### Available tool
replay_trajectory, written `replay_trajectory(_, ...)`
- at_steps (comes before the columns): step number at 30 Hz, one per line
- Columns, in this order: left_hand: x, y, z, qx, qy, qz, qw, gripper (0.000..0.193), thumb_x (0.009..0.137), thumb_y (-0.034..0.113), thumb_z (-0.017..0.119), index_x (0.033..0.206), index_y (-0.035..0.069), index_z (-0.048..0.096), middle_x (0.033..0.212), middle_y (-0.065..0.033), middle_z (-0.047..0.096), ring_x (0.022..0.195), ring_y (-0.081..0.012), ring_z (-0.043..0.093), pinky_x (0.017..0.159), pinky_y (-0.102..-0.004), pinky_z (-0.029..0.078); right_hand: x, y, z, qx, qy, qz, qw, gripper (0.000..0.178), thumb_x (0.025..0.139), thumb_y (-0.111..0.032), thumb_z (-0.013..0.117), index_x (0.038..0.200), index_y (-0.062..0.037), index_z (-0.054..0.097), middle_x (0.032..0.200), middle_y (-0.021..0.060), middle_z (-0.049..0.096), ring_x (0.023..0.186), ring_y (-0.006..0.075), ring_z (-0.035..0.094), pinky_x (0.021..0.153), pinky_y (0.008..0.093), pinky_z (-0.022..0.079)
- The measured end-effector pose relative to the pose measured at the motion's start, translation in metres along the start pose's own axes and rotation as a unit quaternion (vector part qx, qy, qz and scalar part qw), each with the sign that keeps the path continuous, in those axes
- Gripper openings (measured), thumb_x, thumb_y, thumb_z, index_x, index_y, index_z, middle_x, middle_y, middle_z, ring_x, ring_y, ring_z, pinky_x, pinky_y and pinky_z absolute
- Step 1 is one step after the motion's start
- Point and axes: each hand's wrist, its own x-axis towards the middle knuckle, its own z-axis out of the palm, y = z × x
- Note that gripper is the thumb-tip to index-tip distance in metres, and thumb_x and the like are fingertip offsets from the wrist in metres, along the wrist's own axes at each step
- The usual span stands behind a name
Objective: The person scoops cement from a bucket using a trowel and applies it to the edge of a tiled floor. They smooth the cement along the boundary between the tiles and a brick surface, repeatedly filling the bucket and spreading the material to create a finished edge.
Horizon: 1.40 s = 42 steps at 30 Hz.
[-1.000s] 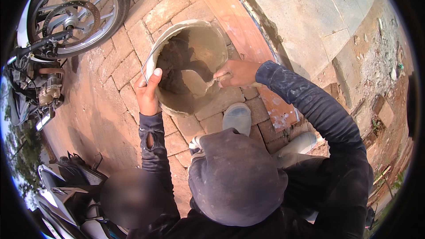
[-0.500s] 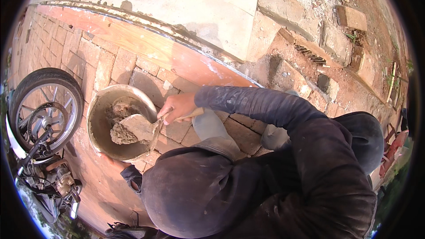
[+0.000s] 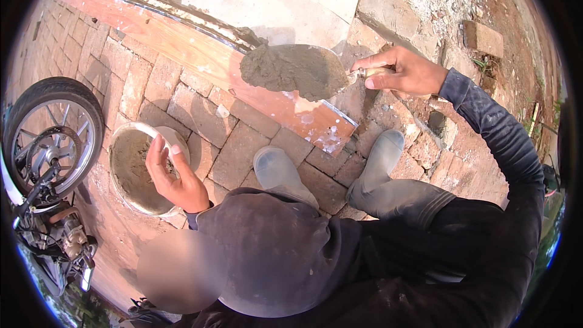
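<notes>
Left hand [image 3: 179,182] is empty, fingers loosely parted beside the mortar bucket [image 3: 123,176]. Farther out, right hand [image 3: 410,71] has its fingers wrapped round the trowel [image 3: 362,73]; I'd keep it level so the heaped mortar [image 3: 291,71] above the orange plank [image 3: 209,58] doesn't slide off.

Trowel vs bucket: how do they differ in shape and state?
1. The trowel is gripped in the right hand; the bucket stands on brick pavers, with the open left hand at its rim, contact unclear.
2. The trowel has a flat blade on a handle; the bucket is a deep round vessel.
3. The trowel's load is heaped; the bucket's sits below its rim.
Shared: both hold grey mortar.
</notes>
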Motion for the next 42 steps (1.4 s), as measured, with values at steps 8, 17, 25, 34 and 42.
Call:
replay_trajectory(8, -0.027, -0.065, 0.152, 0.212, -0.334, 0.074, 0.915, 0.114, 0.069, 0.040, 0.083, 0.149, -0.007, 0.017, 0.153, -0.0353, 0.017, 0.143, -0.0474, 0.018, 0.117, -0.0503, 0.016, -0.007, 0.024, 0.031, -0.153, 0.106, -0.001, 0.983, 0.042, 0.093, -0.028, 0.062, 0.127, -0.0037, 0.062, 0.096, 0.0251, 0.069, 0.088, 0.0361, 0.068, 0.083, 0.0402, 0.052)
replay_trajectory(17, -0.025, -0.059, 0.156, 0.268, -0.351, 0.082, 0.894, 0.120, 0.065, 0.048, 0.083, 0.149, -0.008, 0.017, 0.152, -0.0350, 0.019, 0.142, -0.0467, 0.022, 0.117, -0.0505, 0.016, -0.001, 0.033, 0.072, -0.229, 0.239, -0.067, 0.941, 0.037, 0.091, -0.025, 0.060, 0.126, -0.0115, 0.063, 0.078, 0.0206, 0.064, 0.073, 0.0406, 0.062, 0.074, 0.0487, 0.050)
replay_trajectory(25, -0.025, -0.058, 0.156, 0.277, -0.351, 0.082, 0.891, 0.118, 0.066, 0.047, 0.083, 0.148, -0.008, 0.018, 0.151, -0.0348, 0.021, 0.141, -0.0470, 0.024, 0.116, -0.0506, 0.018, -0.003, 0.037, 0.072, -0.208, 0.252, -0.103, 0.939, 0.039, 0.091, -0.024, 0.060, 0.127, -0.0105, 0.062, 0.079, 0.0214, 0.063, 0.073, 0.0398, 0.062, 0.070, 0.0479, 0.050)
replay_trajectory(34, -0.024, -0.053, 0.157, 0.281, -0.362, 0.056, 0.887, 0.119, 0.066, 0.048, 0.082, 0.149, -0.006, 0.017, 0.153, -0.0339, 0.018, 0.143, -0.0455, 0.022, 0.117, -0.0505, 0.018, 0.020, 0.046, 0.079, -0.291, 0.159, -0.008, 0.943, 0.042, 0.094, -0.027, 0.058, 0.132, -0.0096, 0.057, 0.090, 0.0212, 0.066, 0.083, 0.0392, 0.063, 0.082, 0.0476, 0.051)
replay_trajectory(42, -0.023, -0.054, 0.157, 0.275, -0.357, 0.061, 0.891, 0.117, 0.067, 0.046, 0.082, 0.149, -0.007, 0.017, 0.153, -0.0341, 0.019, 0.143, -0.0453, 0.022, 0.117, -0.0505, 0.017, -0.005, 0.011, 0.052, -0.299, 0.129, -0.010, 0.946, 0.040, 0.093, -0.025, 0.057, 0.131, -0.0109, 0.058, 0.088, 0.0223, 0.066, 0.087, 0.0385, 0.065, 0.080, 0.0472, 0.052)
